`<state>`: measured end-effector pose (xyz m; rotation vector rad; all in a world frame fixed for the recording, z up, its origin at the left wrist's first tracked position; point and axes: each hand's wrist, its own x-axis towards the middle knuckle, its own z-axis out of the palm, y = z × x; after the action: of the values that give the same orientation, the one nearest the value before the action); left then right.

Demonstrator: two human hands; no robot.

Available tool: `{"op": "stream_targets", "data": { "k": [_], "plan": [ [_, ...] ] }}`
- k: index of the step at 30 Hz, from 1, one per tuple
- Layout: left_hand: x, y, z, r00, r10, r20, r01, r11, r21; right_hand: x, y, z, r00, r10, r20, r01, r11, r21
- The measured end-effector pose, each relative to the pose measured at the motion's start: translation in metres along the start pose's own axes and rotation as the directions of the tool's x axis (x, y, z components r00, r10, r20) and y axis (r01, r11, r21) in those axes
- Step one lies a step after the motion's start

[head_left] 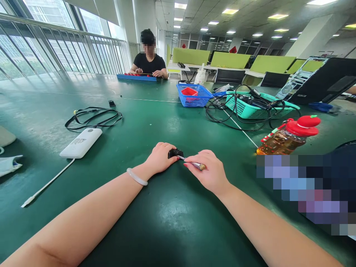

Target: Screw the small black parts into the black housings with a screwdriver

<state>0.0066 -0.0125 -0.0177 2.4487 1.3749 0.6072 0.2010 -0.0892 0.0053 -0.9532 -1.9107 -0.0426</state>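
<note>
My left hand [159, 158] is closed on a small black block-like part [175, 152], holding it down on the green table [172, 222]. What the part is, I cannot make out. In my right hand [211, 171] is a small screwdriver [199, 165] with a short metallic handle, pinched between thumb and fingers. Its thin shaft points left, and its tip meets the near side of the black part. The exact contact point is too small to see. A pale bangle [137, 177] circles my left wrist.
To the left lie a white power bank [81, 143] and a coiled black cable [93, 118]. Ahead right stand a blue basket [194, 97] and a green basket [247, 111] with tangled cables. A red-capped bottle [289, 137] lies at right. Another person [150, 61] sits across the table.
</note>
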Motion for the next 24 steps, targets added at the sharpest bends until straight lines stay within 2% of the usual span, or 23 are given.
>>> {"op": "stream_targets", "data": {
  "k": [6,11,18,24],
  "plan": [
    [0.0005,-0.0011,0.0006,1.000,0.012,0.005,-0.012,1.000,-0.005,-0.0013,0.0021,0.0006,1.000,0.001,0.021,-0.001,1.000,0.005],
    [-0.0003,-0.0018,0.0002,0.999,0.034,0.007,-0.034,0.999,-0.006,-0.0013,0.0015,0.0003,1.000,0.004,-0.013,-0.004,1.000,0.004],
    [-0.0009,-0.0007,-0.0013,1.000,0.021,0.007,-0.021,1.000,-0.020,0.0003,-0.0031,-0.0016,0.996,0.090,-0.011,-0.090,0.996,-0.023],
    [-0.0001,-0.0013,-0.0006,1.000,0.018,0.023,-0.018,1.000,-0.021,0.0015,-0.0045,-0.0023,1.000,0.025,-0.005,-0.025,0.999,-0.023]
  ]
}}
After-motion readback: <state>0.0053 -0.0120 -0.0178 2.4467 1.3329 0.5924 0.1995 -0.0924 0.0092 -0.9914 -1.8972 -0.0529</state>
